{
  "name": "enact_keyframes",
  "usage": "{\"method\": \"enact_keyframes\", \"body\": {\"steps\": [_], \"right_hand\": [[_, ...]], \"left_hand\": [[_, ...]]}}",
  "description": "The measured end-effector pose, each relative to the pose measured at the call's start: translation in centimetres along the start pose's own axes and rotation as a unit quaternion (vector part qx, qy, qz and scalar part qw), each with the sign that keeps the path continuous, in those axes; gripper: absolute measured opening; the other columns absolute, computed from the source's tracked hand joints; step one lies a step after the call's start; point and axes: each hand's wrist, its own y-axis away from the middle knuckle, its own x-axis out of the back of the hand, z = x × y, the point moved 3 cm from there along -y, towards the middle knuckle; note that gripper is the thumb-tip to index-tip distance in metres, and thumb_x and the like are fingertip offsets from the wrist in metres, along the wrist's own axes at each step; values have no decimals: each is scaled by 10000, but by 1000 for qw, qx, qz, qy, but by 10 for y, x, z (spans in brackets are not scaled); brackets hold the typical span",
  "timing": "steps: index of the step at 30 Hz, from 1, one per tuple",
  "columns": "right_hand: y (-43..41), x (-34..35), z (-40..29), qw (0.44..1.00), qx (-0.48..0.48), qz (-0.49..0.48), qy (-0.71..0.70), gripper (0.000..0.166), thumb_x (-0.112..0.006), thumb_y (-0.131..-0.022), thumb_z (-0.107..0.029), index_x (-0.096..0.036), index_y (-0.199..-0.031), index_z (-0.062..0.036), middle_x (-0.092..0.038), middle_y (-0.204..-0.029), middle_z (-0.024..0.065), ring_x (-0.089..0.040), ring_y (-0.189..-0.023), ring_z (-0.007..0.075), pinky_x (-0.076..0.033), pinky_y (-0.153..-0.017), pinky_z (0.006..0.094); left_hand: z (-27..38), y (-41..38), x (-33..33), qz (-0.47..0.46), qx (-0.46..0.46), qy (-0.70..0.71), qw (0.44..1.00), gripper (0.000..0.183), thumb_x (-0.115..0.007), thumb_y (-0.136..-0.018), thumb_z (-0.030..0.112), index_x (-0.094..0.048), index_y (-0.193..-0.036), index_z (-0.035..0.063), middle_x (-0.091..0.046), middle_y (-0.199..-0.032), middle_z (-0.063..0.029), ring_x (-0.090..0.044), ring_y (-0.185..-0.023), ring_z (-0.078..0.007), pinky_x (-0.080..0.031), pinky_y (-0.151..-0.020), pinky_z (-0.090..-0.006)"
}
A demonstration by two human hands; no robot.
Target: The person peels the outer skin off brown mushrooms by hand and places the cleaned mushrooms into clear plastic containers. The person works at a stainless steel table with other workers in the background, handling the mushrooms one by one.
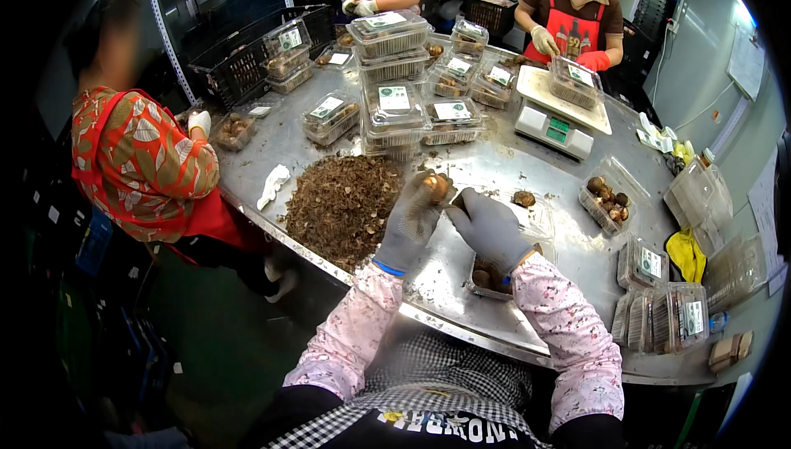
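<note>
My left hand (pixel 406 226), in a grey work glove, holds a partly peeled brown corm (pixel 435 186), which looks like taro, above the steel table. Close on its right is my right hand (pixel 491 226), gloved alike, with its fingers curled towards the corm. Whether those fingers hold anything is hidden. Under my right wrist sits a clear plastic clamshell box (pixel 490 292) with corms inside, partly covered by my arm. A single corm (pixel 524 199) lies beyond my right hand. Left of my left hand spreads a heap of brown fibrous peelings (pixel 343 208).
Labelled clamshell boxes (pixel 394 109) stand stacked ahead. An open box of corms (pixel 609 202) is to the right. A co-worker's gloved hand (pixel 544 40) is by a digital scale (pixel 553 131) bearing a box. Another person (pixel 142 158) stands left. Boxes (pixel 664 319) line the right edge.
</note>
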Motion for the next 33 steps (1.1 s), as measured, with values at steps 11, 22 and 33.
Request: {"method": "enact_keyframes", "body": {"steps": [11,22,33], "right_hand": [[-5,-34,22,997,11,-56,60,216,-528,-911,-257,-622,-968,-72,-676,-845,153,-648,-824,362,-508,-758,463],[-23,-21,-5,998,49,-15,47,331,-539,-909,-404,-650,-904,-92,-655,-767,153,-647,-761,349,-504,-686,446],[-27,-1,6,997,-24,-63,-25,252,-525,-947,-305,-624,-989,-77,-678,-901,160,-653,-870,348,-498,-787,441]], "left_hand": [[-27,-2,27,63,82,323,941,300,-431,-1023,172,-483,-1297,59,-523,-1286,-199,-523,-1216,-312,-401,-1101,-420],[-15,-2,27,87,116,180,973,231,-551,-972,120,-517,-1187,43,-569,-1188,-152,-578,-1062,-200,-479,-940,-276],[-21,-1,27,112,94,213,966,307,-494,-986,86,-479,-1283,8,-554,-1206,-140,-568,-1106,-232,-462,-993,-339]]}}
